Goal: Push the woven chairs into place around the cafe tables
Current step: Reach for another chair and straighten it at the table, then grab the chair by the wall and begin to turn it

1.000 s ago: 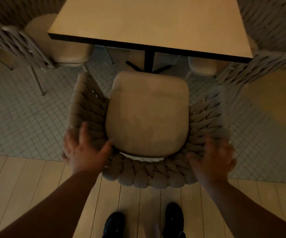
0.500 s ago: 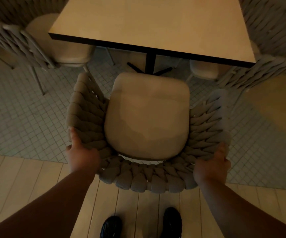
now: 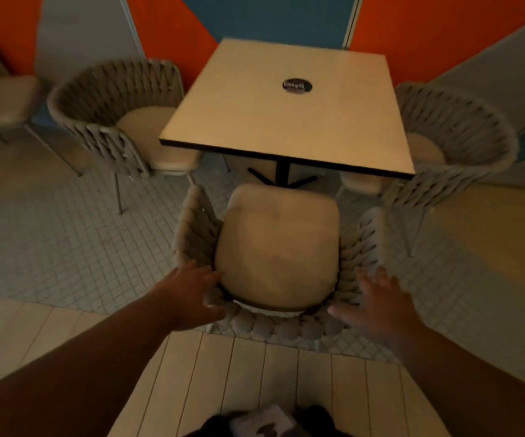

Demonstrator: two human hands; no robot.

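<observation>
A woven chair (image 3: 286,329) with a cream seat cushion (image 3: 277,247) stands right in front of me, facing the square cafe table (image 3: 286,115). The cushion's front edge sits just short of the table's near edge. My left hand (image 3: 192,294) lies against the left rear of the woven back, its fingers loose and not closed around it. My right hand (image 3: 378,304) hovers over the right rear of the back with fingers spread, blurred.
Two more woven chairs flank the table, one on the left (image 3: 113,99) and one on the right (image 3: 463,127). Another chair (image 3: 2,96) stands far left. The table's black pedestal (image 3: 283,175) is just ahead of the seat. A round black disc (image 3: 297,85) lies on the tabletop.
Both hands were gripping the chair back half a second ago; now they have come off it with fingers spread. The view has tilted up, showing the whole table and the wall.
</observation>
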